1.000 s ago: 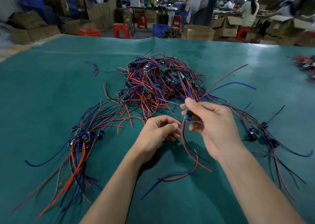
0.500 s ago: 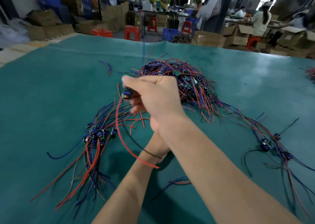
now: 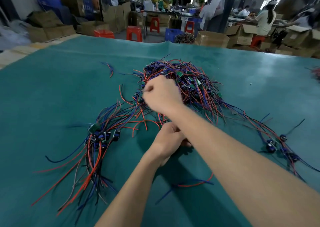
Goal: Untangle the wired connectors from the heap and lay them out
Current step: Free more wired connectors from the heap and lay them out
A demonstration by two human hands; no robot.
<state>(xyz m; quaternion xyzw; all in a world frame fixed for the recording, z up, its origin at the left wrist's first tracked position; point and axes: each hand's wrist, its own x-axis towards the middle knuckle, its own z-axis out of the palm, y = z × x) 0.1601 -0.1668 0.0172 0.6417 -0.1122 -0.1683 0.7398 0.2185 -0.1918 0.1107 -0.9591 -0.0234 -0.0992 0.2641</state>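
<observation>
The heap (image 3: 190, 85) of red, blue and black wired connectors sits mid-table on the green mat (image 3: 60, 92). My right hand (image 3: 161, 95) is curled, thumb against forefinger, and digs into the heap's near-left edge among the wires. My left hand (image 3: 164, 142) rests on the mat below it. Its fingertips are hidden under my right forearm, so I cannot see what it holds. A laid-out bundle (image 3: 100, 136) of connectors, wires trailing toward me, lies at the left. A second laid-out row (image 3: 273, 143) lies at the right.
A loose red and blue wire (image 3: 195, 183) lies on the mat under my right forearm. A short stray wire (image 3: 110, 69) lies far left of the heap. Behind the table's far edge stand cardboard boxes (image 3: 213, 38), red stools (image 3: 134, 33) and seated people.
My right hand carried a connector from the heap's near side leftward toward the left bundle, and is now back at the heap without it. My left hand stayed in place.
</observation>
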